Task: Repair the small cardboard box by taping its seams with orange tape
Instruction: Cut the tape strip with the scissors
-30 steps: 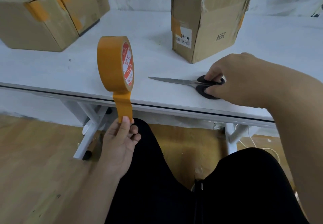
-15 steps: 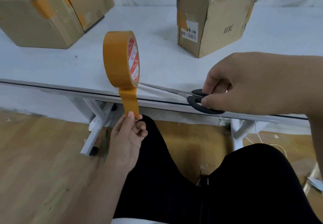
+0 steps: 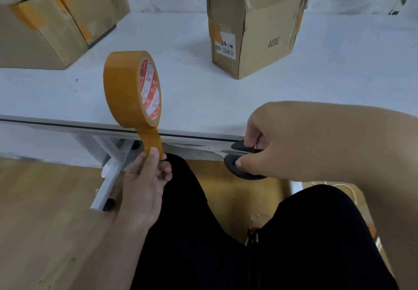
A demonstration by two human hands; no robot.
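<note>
The small cardboard box [image 3: 255,31] stands open-topped on the white table [image 3: 203,99], with a patch of orange tape and a white label on its left face. The orange tape roll [image 3: 129,90] stands on edge near the table's front edge. A short strip hangs down from it, pinched by my left hand [image 3: 147,181] below the table edge. My right hand [image 3: 300,140] grips the black handles of the scissors [image 3: 239,165] just off the front edge; the blades are blurred and mostly hidden.
Two larger cardboard boxes [image 3: 45,22] with orange tape sit at the back left of the table. White table legs [image 3: 110,172] and a wooden floor lie below. My black-clad legs fill the lower middle.
My right hand lifted the scissors off the table and drew them toward me, past the front edge. The left hand kept its pinch on the tape strip.
</note>
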